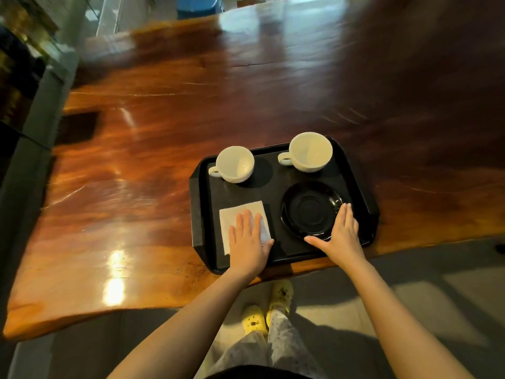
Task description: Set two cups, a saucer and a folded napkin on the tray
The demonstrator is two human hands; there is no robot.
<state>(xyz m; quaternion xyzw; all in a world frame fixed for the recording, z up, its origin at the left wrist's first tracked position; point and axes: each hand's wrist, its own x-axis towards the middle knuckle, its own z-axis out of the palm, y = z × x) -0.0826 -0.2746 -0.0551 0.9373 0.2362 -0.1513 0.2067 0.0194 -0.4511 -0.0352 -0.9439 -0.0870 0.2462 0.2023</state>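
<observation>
Black tray (281,248) at the near edge of a glossy wooden bench (164,132), all four pieces already on it. Left hand (250,239) flat and fully open, palm down, fingers together, pressing on the near right part of the folded white napkin (240,214); nothing gripped. Napkin lying flat in the tray's near left corner, its far left portion showing past the fingertips. Right hand (341,236) also open and flat, thumb spread wide to the left, fingers laid along the near right rim of the black saucer (310,210); touching it, not grasping. Saucer just ahead of and left of that hand, in the tray's near right part, nothing on it. First white cup (236,164) well beyond the left hand, at the tray's far left, upright, handle pointing left, nothing visible inside. Second white cup (310,151) beyond the right hand, at the far right, upright, handle likewise to the left. Cups apart from each other and from saucer and napkin. Below the bench edge, yellow clogs (281,294) and patterned trousers on a grey floor.
</observation>
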